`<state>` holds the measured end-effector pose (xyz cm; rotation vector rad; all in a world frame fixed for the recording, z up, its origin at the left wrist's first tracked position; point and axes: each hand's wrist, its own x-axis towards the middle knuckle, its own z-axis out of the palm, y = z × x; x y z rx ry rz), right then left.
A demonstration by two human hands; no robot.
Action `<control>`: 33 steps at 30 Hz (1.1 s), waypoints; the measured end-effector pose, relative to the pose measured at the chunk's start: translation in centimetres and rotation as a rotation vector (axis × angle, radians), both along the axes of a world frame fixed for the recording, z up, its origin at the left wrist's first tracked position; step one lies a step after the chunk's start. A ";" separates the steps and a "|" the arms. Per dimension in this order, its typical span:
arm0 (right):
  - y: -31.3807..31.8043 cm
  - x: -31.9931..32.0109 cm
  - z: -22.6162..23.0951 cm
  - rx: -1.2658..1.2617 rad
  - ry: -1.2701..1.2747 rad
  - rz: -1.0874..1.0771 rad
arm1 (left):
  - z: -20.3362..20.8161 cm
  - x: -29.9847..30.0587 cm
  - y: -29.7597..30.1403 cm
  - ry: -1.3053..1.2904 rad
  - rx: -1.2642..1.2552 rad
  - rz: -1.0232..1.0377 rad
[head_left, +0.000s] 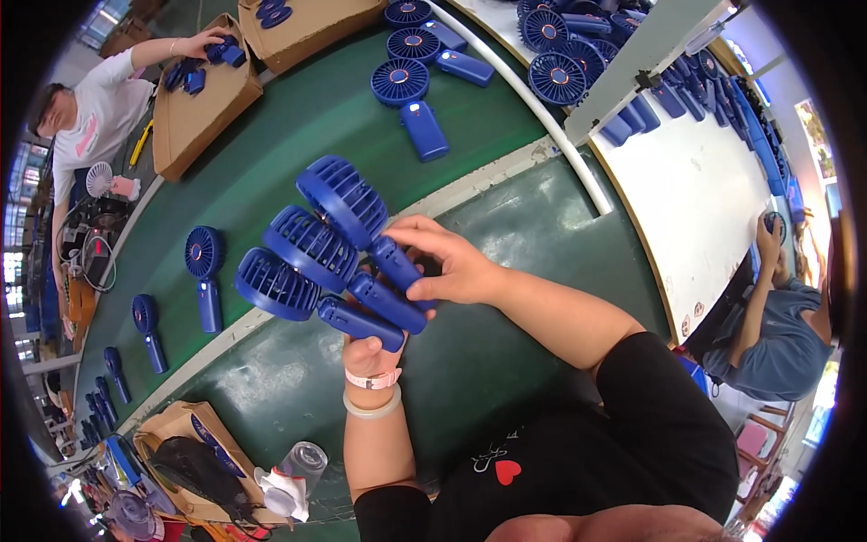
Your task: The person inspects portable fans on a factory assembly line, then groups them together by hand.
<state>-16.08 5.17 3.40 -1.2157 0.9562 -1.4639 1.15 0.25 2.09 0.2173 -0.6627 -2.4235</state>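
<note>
Three blue handheld fans are fanned out between my hands over the green work surface: a lower fan (276, 284), a middle fan (312, 248) and an upper fan (341, 200). Their round grilles point up and left, the handles down and right. My left hand (366, 354) is closed round the handles from below, thumb along the lowest one; its other fingers are mostly hidden. My right hand (456, 264) pinches the upper fan's handle between thumb and fingers. A pink watch and a pale bangle circle my left wrist.
More blue fans (209, 303) lie on the green belt (298, 135) to the left and at the back (424, 131). A cardboard box (203, 135) stands far left, a co-worker's hand in it. Piled fans lie on the white table (650, 199), behind a white pipe. A clear cup (305, 461) stands near left.
</note>
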 end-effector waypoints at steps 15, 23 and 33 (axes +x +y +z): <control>0.3 1.9 -1.2 -0.041 0.151 0.103 | -0.4 -0.8 1.9 -0.668 -1.013 0.156; 0.2 -0.7 -0.5 0.151 -1.008 0.419 | -0.1 -1.2 0.9 -0.302 -0.540 0.347; -0.1 -0.6 -1.6 0.108 -1.047 0.509 | 0.1 -1.4 0.7 -0.202 -0.431 0.166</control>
